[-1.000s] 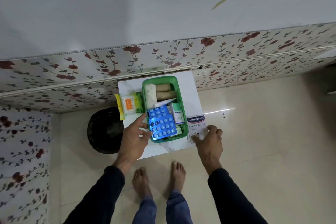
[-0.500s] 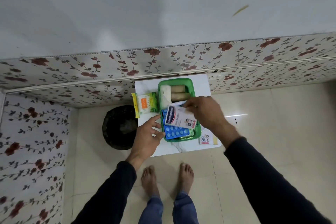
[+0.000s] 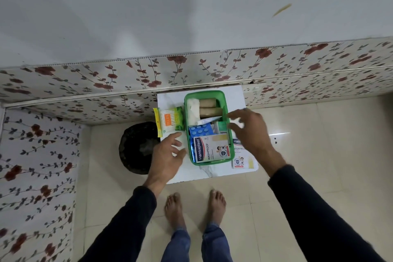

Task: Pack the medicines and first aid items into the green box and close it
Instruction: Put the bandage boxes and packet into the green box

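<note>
Green box (image 3: pixel 186 112) with plaster packet (image 3: pixel 211 148), blister pack (image 3: pixel 200 130).

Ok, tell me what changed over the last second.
The right hand took a Hansaplast pack off the table, laid it in the green box over the blue pills, and let go. Left hand, swab pack and second Hansaplast pack stayed.

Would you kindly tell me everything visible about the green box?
The green box is an open, lidless rectangular tub of what looks like plastic with rounded corners, upright on the white table. Inside lie bandage rolls, gauze, blue pill strips and a plaster packet. The left hand is near its left wall; the right hand hovers over its right rim.
</note>
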